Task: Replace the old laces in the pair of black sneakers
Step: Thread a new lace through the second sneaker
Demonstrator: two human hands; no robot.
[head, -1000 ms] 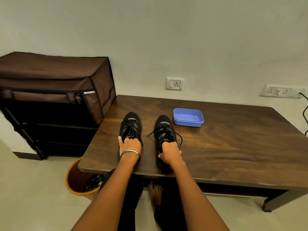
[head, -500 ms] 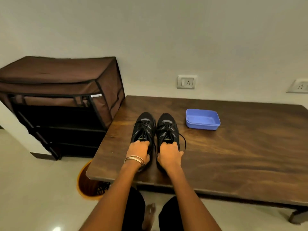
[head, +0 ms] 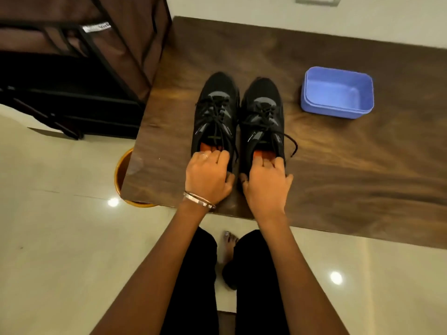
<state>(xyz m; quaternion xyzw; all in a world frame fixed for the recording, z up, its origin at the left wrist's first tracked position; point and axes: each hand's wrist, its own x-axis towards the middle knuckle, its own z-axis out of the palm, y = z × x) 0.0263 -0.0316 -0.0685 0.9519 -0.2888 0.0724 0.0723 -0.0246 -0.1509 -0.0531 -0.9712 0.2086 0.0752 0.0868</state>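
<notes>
Sneakers now side by side; left hand (head: 208, 176) grips left sneaker (head: 215, 114) heel, right hand (head: 266, 183) right sneaker (head: 262, 119).

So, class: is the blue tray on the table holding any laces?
No: the blue tray shows only its bare inside, right of the sneakers.

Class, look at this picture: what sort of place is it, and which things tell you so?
Probably a room in a home: a fabric-covered shoe rack, a wooden table against a wall with a socket, and a polished tiled floor.
</notes>
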